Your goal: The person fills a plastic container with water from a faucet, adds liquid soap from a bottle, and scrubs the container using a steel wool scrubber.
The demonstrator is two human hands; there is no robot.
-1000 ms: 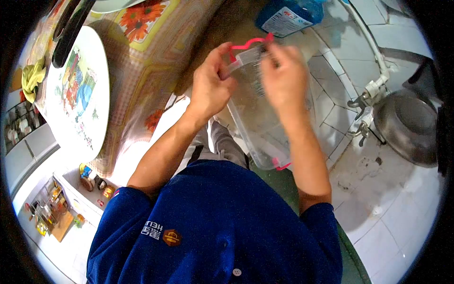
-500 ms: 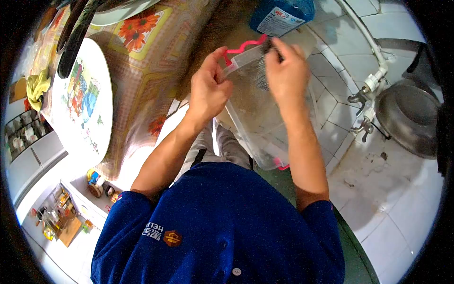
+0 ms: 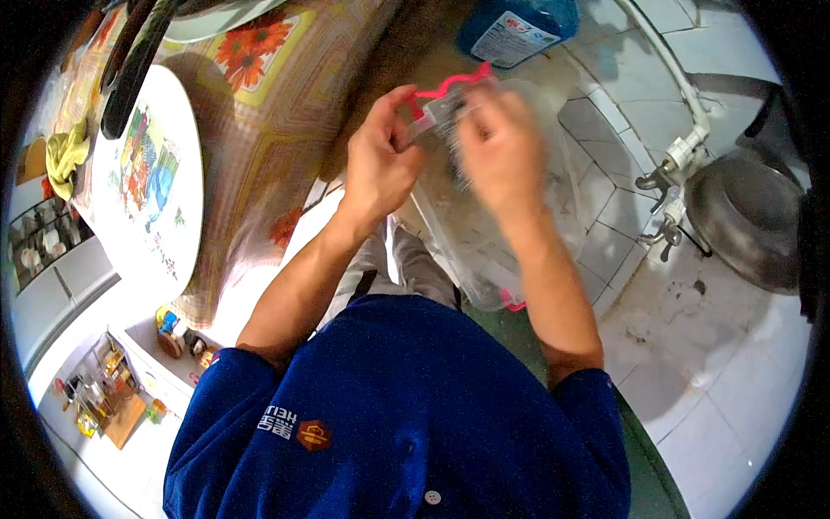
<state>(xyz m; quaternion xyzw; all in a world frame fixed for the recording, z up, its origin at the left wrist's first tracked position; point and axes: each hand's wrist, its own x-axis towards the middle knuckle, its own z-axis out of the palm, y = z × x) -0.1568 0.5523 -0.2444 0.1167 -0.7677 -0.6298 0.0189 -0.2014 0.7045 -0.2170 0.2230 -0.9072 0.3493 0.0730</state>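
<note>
A clear plastic box (image 3: pixel 461 268) with pink handle pieces (image 3: pixel 458 84) is tilted in front of me, its inside wet-looking and cloudy. My left hand (image 3: pixel 380 151) is closed on the rim at the upper left corner, beside the wavy pink handle. In my right hand (image 3: pixel 501 143), which is blurred by motion, is a small dark-bristled brush (image 3: pixel 456 164). Its bristles are against the box near the pink-handled end. The fingers cover most of the brush, so its full shape is hidden.
A jug of blue liquid (image 3: pixel 517 35) stands beyond the box. To the right are a pipe with taps (image 3: pixel 666 199) and a dark pan (image 3: pixel 745 216) by the tiled wall. At left, a white patterned board (image 3: pixel 151 190) rests by a flowered tablecloth (image 3: pixel 251 147).
My right hand has moved left with the brush along the pink-handled end, closer to my left hand. The left hand keeps its hold on the rim.
</note>
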